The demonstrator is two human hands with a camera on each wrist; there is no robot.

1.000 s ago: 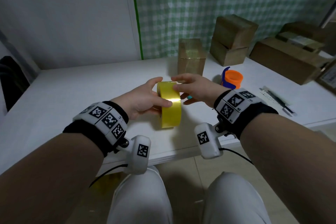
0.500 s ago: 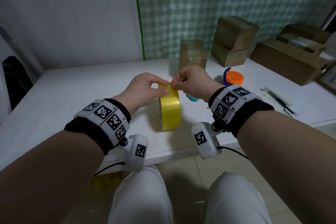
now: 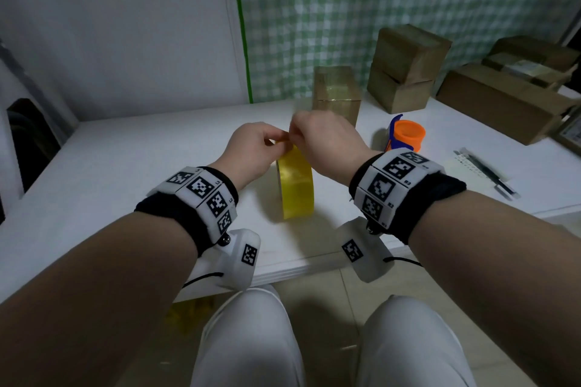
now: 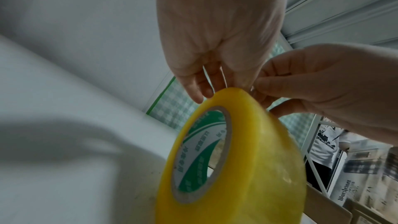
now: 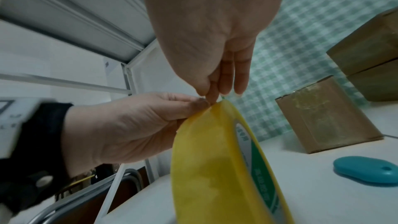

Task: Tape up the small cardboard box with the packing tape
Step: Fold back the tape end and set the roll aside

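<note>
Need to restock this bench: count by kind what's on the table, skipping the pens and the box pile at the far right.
Yellow packing tape roll: 1
Cardboard boxes: 3 (small cardboard box, upper stacked box, lower stacked box)
Orange-and-blue dispenser: 1
Teal oval tool: 1
Total: 6

Dim, cool, even indoor light. Soft shadows fall on the desk [image 3: 125, 166] at lower left of the left wrist view. Both wrist views are smeared with motion blur, worst toward the edges. Straight lines bow at the head view's borders.
</note>
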